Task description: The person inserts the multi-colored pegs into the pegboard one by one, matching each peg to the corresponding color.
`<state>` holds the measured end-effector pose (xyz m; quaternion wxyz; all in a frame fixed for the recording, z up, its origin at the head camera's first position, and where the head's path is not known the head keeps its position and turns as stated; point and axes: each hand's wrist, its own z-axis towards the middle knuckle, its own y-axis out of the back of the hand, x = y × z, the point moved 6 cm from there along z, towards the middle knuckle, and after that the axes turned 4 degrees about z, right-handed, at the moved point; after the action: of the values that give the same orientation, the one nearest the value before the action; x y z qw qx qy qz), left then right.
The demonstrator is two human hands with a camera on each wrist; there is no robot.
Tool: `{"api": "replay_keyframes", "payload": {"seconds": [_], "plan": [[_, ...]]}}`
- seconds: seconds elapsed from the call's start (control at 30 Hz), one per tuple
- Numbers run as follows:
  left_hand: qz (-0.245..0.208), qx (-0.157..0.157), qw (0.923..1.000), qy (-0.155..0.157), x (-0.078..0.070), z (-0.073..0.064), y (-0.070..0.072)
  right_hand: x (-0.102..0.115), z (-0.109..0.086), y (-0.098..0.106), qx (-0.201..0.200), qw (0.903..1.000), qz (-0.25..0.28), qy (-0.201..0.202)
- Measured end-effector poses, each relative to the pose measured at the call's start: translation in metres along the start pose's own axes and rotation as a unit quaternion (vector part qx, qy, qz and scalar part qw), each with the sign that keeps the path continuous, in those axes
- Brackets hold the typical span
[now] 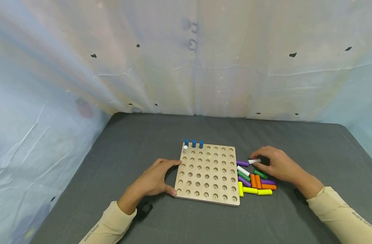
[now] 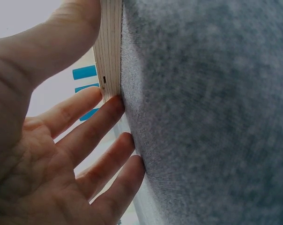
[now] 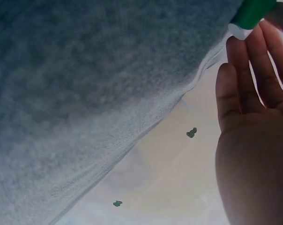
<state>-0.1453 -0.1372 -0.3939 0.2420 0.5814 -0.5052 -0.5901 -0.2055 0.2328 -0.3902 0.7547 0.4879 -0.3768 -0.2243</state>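
A square wooden pegboard (image 1: 203, 171) with rows of round holes lies on the dark table. Three blue pegs (image 1: 194, 144) stand along its far left edge, and one white peg (image 1: 185, 149) stands just in front of the leftmost. My left hand (image 1: 153, 178) touches the board's left side, thumb at the near corner; its fingers (image 2: 92, 129) look fairly straight in the left wrist view. Right of the board, my right hand (image 1: 280, 165) pinches a loose white peg (image 1: 254, 161) between thumb and fingers. In the right wrist view, a green peg (image 3: 253, 14) partly covers those fingertips.
Loose pegs lie against the board's right side: purple (image 1: 267, 182), orange (image 1: 258, 182), green (image 1: 260, 174), yellow (image 1: 264, 192) and another white peg (image 1: 243, 170). Pale plastic sheeting (image 1: 222, 67) rises behind the table (image 1: 149, 132) and on its left.
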Motion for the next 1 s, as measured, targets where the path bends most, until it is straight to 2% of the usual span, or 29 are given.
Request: {"api": "replay_keyframes", "payload": {"seconds": [0.6,1.0], "plan": [[0.002,-0.002,1.0,-0.003,0.0011,0.0013,-0.0012,0.0049,0.003,-0.001,-0.001,0.9999,-0.008,0.014],[0.0,-0.006,1.0,-0.002,-0.0006,0.0011,-0.0002,0.0068,0.0037,0.0007,-0.001,1.0,-0.007,0.006]]}}
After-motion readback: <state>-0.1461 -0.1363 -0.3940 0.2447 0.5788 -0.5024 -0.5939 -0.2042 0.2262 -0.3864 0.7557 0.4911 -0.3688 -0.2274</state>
